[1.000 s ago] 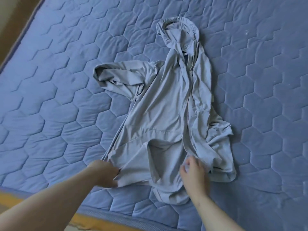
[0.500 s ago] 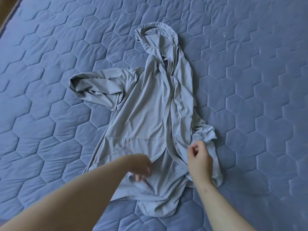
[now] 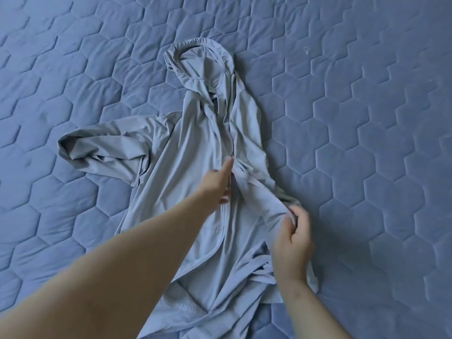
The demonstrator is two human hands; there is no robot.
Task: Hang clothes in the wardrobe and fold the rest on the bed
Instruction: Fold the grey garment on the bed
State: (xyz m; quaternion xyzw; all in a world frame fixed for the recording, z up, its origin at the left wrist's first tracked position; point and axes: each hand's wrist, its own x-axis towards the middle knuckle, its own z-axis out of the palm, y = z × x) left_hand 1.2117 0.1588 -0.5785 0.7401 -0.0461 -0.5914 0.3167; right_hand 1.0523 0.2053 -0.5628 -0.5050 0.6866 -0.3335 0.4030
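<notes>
Bed (image 3: 367,143): blue quilted cover, hexagon stitching.
Hooded jacket (image 3: 195,148): grey, spread front up mid-bed, hood away from you.
Left hand (image 3: 216,184): rests at the jacket's front opening, forefinger straight; other fingers' hold cannot be told.
Right hand (image 3: 292,243): your fingers curl round the bunched sleeve (image 3: 264,199).

light: soft, cool, fairly dim, bluish cast | spread: bed (image 3: 367,143) lighter at left, darker at right | shadows: weak, soft-edged, in hoodie (image 3: 195,143) folds and quilt seams | sharpness: centre fair, fine detail smeared | blur: slight on right hand (image 3: 292,243) fingers | edges: wide-angle bend, hexagons stretched
</notes>
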